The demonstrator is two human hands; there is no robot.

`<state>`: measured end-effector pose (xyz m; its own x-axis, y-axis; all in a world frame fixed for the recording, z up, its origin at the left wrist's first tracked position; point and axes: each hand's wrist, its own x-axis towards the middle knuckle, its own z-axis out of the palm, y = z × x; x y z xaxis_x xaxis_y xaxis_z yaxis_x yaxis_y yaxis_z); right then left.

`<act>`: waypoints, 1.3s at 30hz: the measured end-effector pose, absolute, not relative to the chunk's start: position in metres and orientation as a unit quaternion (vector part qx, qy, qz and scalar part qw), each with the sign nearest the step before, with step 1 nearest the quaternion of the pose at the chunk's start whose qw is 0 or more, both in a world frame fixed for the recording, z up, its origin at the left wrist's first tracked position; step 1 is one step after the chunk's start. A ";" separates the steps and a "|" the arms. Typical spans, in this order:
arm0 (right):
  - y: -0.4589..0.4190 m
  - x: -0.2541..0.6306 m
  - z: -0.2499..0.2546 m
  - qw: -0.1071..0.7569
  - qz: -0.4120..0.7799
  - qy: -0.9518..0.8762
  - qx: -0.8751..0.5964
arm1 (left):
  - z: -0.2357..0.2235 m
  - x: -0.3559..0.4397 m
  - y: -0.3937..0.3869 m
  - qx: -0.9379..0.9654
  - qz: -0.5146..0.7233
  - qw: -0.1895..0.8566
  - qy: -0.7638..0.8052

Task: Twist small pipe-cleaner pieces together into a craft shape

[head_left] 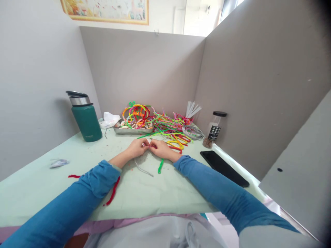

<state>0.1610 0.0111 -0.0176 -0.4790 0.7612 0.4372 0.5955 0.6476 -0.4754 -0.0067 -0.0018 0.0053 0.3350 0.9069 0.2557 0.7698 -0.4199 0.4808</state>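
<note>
My left hand and my right hand meet over the middle of the table, fingertips almost touching. Both are closed in a pinch on a small pinkish-red pipe cleaner, mostly hidden by the fingers. Beneath my left wrist a grey wire lies on the cloth. A short green pipe cleaner rests below my right hand. By my left sleeve is a red pipe cleaner, and another red piece sticks out on the sleeve's far side. Bent yellow and red pipe cleaners lie just beyond my right hand.
A metal tray of small pieces and a heap of coloured pipe cleaners stand at the back. A green bottle is left; a wire coil, a clear jar and a black phone are right. Grey partitions enclose the table.
</note>
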 end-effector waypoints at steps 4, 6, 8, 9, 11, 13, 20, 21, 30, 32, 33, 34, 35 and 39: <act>0.011 0.161 -0.018 0.320 0.129 -0.849 -0.399 | 0.006 -0.006 -0.003 0.805 0.248 0.135 0.522; 0.011 0.161 -0.018 0.320 0.129 -0.849 -0.400 | 0.006 -0.007 -0.002 0.805 0.247 0.134 0.522; 0.011 0.161 -0.018 0.319 0.129 -0.849 -0.401 | 0.005 -0.007 -0.002 0.806 0.248 0.132 0.521; 0.011 0.161 -0.018 0.319 0.129 -0.849 -0.401 | 0.005 -0.007 -0.001 0.806 0.249 0.131 0.520; 0.011 0.161 -0.018 0.319 0.128 -0.849 -0.401 | 0.004 -0.007 -0.001 0.807 0.251 0.129 0.518; 0.010 0.161 -0.017 0.319 0.128 -0.849 -0.400 | 0.004 -0.007 -0.001 0.809 0.254 0.125 0.516; 0.012 0.161 -0.018 0.320 0.126 -0.853 -0.392 | 0.005 -0.007 -0.001 0.812 0.249 0.111 0.516; 0.012 0.162 -0.019 0.320 0.124 -0.854 -0.391 | 0.005 -0.007 -0.001 0.813 0.248 0.108 0.516; 0.011 0.162 -0.018 0.318 0.122 -0.854 -0.393 | 0.004 -0.008 0.000 0.819 0.246 0.095 0.510; 0.010 0.162 -0.017 0.317 0.121 -0.855 -0.392 | 0.003 -0.008 0.001 0.821 0.243 0.095 0.508; 0.010 0.162 -0.017 0.316 0.121 -0.855 -0.393 | 0.003 -0.008 0.001 0.821 0.242 0.096 0.507; 0.010 0.162 -0.017 0.316 0.120 -0.855 -0.394 | 0.003 -0.008 0.001 0.822 0.242 0.097 0.506; 0.010 0.162 -0.016 0.315 0.120 -0.855 -0.395 | 0.003 -0.008 0.001 0.822 0.242 0.098 0.506; 0.010 0.161 -0.016 0.314 0.115 -0.856 -0.394 | 0.003 -0.009 0.001 0.822 0.241 0.100 0.506</act>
<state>0.1614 0.0101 -0.0165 -0.4925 0.7464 0.4476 0.6014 0.6636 -0.4449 -0.0086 0.0013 0.0029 0.3710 0.8803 0.2958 0.7842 -0.4676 0.4080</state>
